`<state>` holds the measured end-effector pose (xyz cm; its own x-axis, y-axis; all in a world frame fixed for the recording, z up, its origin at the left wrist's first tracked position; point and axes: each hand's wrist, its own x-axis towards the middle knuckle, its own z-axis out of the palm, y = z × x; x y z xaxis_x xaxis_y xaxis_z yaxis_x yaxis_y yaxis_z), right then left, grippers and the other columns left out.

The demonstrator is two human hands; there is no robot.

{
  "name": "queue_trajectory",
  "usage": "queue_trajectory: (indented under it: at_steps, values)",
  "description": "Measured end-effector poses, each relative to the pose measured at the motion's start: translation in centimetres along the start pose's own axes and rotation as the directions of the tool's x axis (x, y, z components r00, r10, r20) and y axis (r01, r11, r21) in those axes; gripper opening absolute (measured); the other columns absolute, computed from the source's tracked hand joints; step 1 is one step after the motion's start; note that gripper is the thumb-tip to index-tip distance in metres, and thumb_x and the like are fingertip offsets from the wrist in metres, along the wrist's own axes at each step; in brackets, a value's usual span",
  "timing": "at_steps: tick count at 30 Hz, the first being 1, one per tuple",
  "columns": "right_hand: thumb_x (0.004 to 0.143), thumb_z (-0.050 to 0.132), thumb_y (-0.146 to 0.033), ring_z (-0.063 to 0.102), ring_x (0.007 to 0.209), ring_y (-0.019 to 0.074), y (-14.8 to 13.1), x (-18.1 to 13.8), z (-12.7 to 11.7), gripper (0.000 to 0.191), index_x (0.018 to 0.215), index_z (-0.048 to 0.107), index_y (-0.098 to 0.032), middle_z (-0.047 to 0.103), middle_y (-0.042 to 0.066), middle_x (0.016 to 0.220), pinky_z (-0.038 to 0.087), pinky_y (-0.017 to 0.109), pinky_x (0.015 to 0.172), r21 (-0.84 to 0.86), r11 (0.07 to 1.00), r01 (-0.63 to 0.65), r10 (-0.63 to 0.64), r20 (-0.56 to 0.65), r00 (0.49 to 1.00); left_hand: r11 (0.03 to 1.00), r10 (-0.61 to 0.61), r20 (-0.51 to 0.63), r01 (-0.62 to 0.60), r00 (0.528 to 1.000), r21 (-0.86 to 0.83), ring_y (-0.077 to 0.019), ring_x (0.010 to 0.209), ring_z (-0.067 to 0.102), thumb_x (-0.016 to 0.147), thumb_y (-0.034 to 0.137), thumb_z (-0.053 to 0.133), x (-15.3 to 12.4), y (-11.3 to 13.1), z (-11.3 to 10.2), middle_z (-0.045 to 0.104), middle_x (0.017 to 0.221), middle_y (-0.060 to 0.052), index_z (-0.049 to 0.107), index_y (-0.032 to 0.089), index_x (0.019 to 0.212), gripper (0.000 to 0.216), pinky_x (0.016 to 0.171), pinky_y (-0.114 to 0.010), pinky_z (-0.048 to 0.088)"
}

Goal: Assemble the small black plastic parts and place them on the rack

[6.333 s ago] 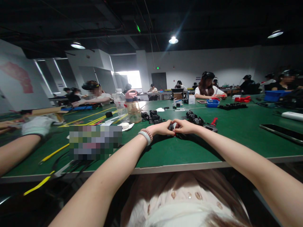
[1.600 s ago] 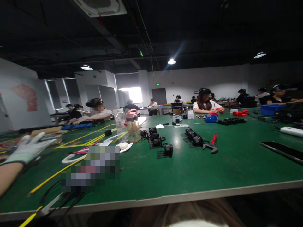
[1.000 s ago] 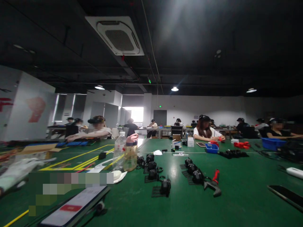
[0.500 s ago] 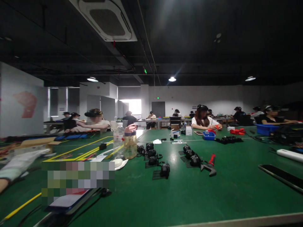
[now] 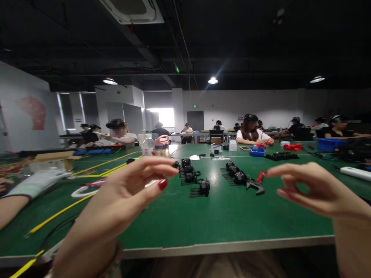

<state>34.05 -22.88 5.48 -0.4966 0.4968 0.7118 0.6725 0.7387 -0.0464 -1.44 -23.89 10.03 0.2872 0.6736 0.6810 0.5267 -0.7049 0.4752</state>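
My left hand [image 5: 127, 197] is raised over the near left of the green table [image 5: 220, 216], with its fingers stretched forward and the thumb apart. Nothing is in it. On the right, my right hand [image 5: 313, 189] hovers with curved, parted fingers and is empty too. Its index fingertip appears close to the red handle of an adjustable wrench [image 5: 256, 185]; I cannot tell whether they touch. Left of the wrench lies a row of black motor-like parts [image 5: 239, 177]. A second group of such black parts [image 5: 204, 187] lies between my hands.
A co-worker's gloved hand [image 5: 43, 181] rests at the left. Behind my left hand stand a clear bottle [image 5: 147, 143] and a pink-lidded bottle [image 5: 161, 144]. A blue bin [image 5: 257, 151] and a white bar [image 5: 358, 173] lie to the right. A person [image 5: 251, 133] sits opposite.
Both my hands have come into view with fingers apart. The flat, partly blurred device at the lower left is no longer seen. The view has tilted down, showing the table's near edge.
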Motion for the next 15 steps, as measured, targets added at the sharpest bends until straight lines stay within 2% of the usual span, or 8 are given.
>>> queue_trajectory:
  at_steps: [2,4,7,11,14,15]
  values:
    - [0.076,0.046,-0.032,0.035,0.039,0.0061,-0.1,4.5,0.8,0.026,0.1,0.051,-0.027,0.041,-0.005,0.046,0.027,0.02,0.042,-0.013,1.0,0.011,-0.01,0.014,1.0,0.999,0.014,0.058,-0.016,0.998,0.029,-0.0138,0.088,0.055,0.071,0.026,0.05,3.2,0.9,1.3,0.06,0.094,0.002,0.05,0.032,0.101,0.031,0.074,-0.028,0.046]
    - [0.075,0.045,-0.032,0.036,0.041,0.0054,0.0,8.4,1.9,0.022,0.094,0.053,-0.023,0.042,-0.005,0.048,0.028,0.02,0.045,-0.051,0.998,0.032,-0.032,-0.013,0.999,0.996,0.032,0.142,-0.044,0.989,0.08,-0.0145,0.086,0.056,0.07,0.03,0.049,6.2,0.8,2.4,0.06,0.094,-0.001,0.05,0.025,0.102,0.033,0.072,-0.028,0.046]
    - [0.075,0.043,-0.027,0.04,0.047,0.0063,0.8,12.0,5.0,0.019,0.089,0.053,-0.019,0.046,-0.003,0.054,0.027,0.02,0.049,-0.102,0.994,0.023,-0.027,-0.037,0.999,0.99,0.029,0.312,-0.07,0.95,0.122,-0.0154,0.086,0.055,0.07,0.035,0.047,9.9,-1.4,4.3,0.059,0.096,-0.003,0.046,0.021,0.109,0.041,0.073,-0.029,0.045]
    - [0.072,0.046,-0.023,0.047,0.059,0.0107,2.9,12.9,11.3,0.022,0.093,0.047,-0.017,0.053,0.001,0.068,0.03,0.022,0.053,-0.146,0.989,0.017,-0.009,0.055,0.998,0.982,0.026,0.495,-0.114,0.869,0.148,-0.0194,0.096,0.051,0.064,0.04,0.055,12.7,-7.3,7.5,0.053,0.107,-0.007,0.037,0.021,0.117,0.059,0.079,-0.032,0.04]
    - [0.067,0.051,-0.027,0.05,0.073,0.0149,4.4,11.7,15.7,0.028,0.093,0.045,-0.017,0.053,0.005,0.084,0.034,0.023,0.059,-0.149,0.986,0.073,-0.042,0.201,0.979,0.989,-0.051,0.642,-0.052,0.765,0.141,-0.0225,0.104,0.045,0.056,0.041,0.063,12.6,-11.8,9.6,0.047,0.116,-0.01,0.023,0.021,0.125,0.083,0.083,-0.033,0.037]
    - [0.065,0.053,-0.029,0.05,0.075,0.0157,4.9,11.2,16.8,0.031,0.093,0.045,-0.016,0.052,0.006,0.087,0.035,0.024,0.061,-0.139,0.987,0.084,-0.046,0.256,0.966,0.992,-0.066,0.666,-0.023,0.743,0.123,-0.0229,0.107,0.043,0.055,0.041,0.064,12.2,-13.0,10.2,0.044,0.119,-0.011,0.02,0.021,0.127,0.087,0.084,-0.032,0.037]
